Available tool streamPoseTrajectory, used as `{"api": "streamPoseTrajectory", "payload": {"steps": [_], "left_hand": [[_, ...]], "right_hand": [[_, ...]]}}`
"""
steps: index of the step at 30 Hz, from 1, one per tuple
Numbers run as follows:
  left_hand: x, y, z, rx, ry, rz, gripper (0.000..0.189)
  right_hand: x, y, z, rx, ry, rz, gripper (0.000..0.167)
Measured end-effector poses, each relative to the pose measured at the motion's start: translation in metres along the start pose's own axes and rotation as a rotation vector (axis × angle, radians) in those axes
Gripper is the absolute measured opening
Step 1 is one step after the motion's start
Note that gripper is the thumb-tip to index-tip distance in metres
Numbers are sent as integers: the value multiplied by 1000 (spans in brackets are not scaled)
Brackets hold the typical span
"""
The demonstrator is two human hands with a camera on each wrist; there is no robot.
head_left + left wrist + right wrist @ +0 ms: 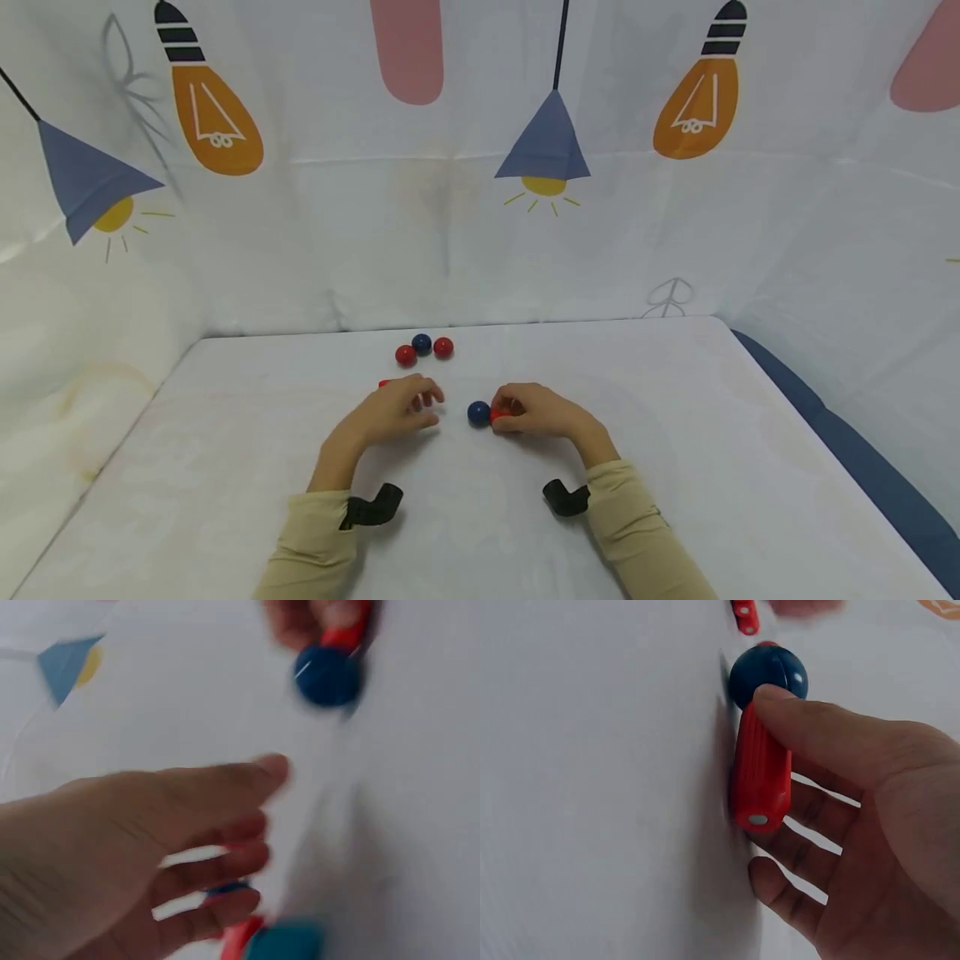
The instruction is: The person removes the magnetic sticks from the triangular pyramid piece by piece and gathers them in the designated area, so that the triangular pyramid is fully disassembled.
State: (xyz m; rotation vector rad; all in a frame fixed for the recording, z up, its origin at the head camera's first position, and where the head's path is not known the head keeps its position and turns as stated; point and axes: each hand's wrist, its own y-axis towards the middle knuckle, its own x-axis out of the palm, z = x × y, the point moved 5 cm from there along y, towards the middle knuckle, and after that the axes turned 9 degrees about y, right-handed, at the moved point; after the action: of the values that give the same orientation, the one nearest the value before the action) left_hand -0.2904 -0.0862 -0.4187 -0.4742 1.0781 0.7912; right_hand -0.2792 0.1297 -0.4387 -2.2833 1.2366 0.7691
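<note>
My right hand pinches a red ridged rod between thumb and fingers, low over the white table. A dark blue ball sits at the rod's left end; the other end shows a small silver disc in the right wrist view. To the left, my left hand hovers with loosely bent fingers and holds nothing. Just behind it a bit of a red piece peeks out, mostly hidden. Below its fingers in the left wrist view lie a red piece and a blurred teal object.
Farther back on the white table are a red ball, a blue ball and another red ball, close together. A white cloth printed with lamps and bulbs hangs behind the table's back edge.
</note>
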Motion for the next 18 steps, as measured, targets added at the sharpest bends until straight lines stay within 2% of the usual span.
{"api": "streamPoseTrajectory", "payload": {"steps": [3, 6, 10, 15, 18], "left_hand": [[20, 15, 22, 71, 19, 43, 35], [33, 27, 36, 98, 50, 90, 36], [35, 31, 41, 46, 60, 155, 33], [30, 35, 44, 16, 42, 181, 32], [26, 39, 44, -38, 47, 228, 31]], "right_hand": [[5, 1, -4, -9, -12, 6, 20], [7, 2, -4, -9, -6, 23, 19], [9, 2, -4, 0, 9, 25, 20], [7, 2, -3, 11, 33, 33, 20], [6, 2, -1, 18, 50, 33, 18]]}}
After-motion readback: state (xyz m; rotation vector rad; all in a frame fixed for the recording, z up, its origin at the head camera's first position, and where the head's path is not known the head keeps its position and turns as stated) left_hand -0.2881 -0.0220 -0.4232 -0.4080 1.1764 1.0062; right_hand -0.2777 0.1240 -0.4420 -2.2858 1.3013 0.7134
